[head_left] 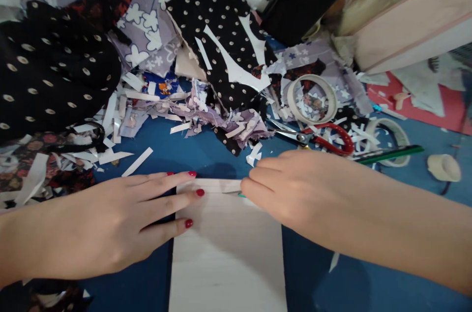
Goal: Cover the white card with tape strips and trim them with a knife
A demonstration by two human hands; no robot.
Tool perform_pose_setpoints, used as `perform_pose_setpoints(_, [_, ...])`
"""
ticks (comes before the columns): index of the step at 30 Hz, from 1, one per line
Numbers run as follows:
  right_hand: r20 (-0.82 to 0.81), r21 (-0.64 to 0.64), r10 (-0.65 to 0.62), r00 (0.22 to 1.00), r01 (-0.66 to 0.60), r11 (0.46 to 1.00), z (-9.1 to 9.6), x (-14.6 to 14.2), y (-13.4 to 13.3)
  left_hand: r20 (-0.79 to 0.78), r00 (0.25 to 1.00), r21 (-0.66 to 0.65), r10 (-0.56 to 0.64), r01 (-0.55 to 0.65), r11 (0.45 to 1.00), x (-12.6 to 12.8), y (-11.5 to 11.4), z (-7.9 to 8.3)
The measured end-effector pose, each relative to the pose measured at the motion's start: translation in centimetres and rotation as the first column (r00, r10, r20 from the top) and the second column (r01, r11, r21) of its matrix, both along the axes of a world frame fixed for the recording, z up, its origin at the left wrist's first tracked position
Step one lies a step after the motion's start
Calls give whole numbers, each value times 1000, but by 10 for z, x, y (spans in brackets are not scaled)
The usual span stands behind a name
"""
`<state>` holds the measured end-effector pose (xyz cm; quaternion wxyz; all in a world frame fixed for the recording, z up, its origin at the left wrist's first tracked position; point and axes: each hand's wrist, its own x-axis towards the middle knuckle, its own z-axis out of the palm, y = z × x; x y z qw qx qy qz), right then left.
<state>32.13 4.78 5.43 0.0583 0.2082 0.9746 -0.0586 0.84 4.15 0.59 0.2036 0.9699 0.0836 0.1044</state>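
A white sheet of card or paper point(228, 248) lies on the blue work surface point(191, 154), running from the bottom edge up to the middle. My left hand point(121, 218) lies flat with its fingers stretched out, fingertips pressing the sheet's upper left corner. My right hand point(291, 186) is closed in a pinch at the sheet's top edge, holding a thin tool with a small green tip point(240, 195) against the paper. Most of that tool is hidden in the fist.
Red-handled scissors point(320, 139) lie just beyond my right hand, beside tape rolls point(311, 99) and a green pen point(394, 153). Black dotted fabric point(51, 71), purple flowered fabric point(147, 21) and several white paper strips pile up at the back. A pink box point(413, 21) stands at the back right.
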Motion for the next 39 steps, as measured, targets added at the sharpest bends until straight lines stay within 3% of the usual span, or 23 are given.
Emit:
perform_pose_setpoints(10, [-111,30,-33,993,37,999,4,3,3,57,997,2,43,-43,999,2,1,-4])
perform_pose_setpoints(15, [-205,84,-56,977,74,994,-6,-6,1,61,998,-6,29,-29,1000,2,2,-3])
perform_pose_setpoints(23, [-385,46,-169,907,202,978,-36,-11,-4,55,997,-11,56,-55,998,2,-1,-3])
perform_pose_setpoints(39, [-415,69,-163,895,210,975,-53,-10,-5,91,994,82,65,-73,994,2,-1,0])
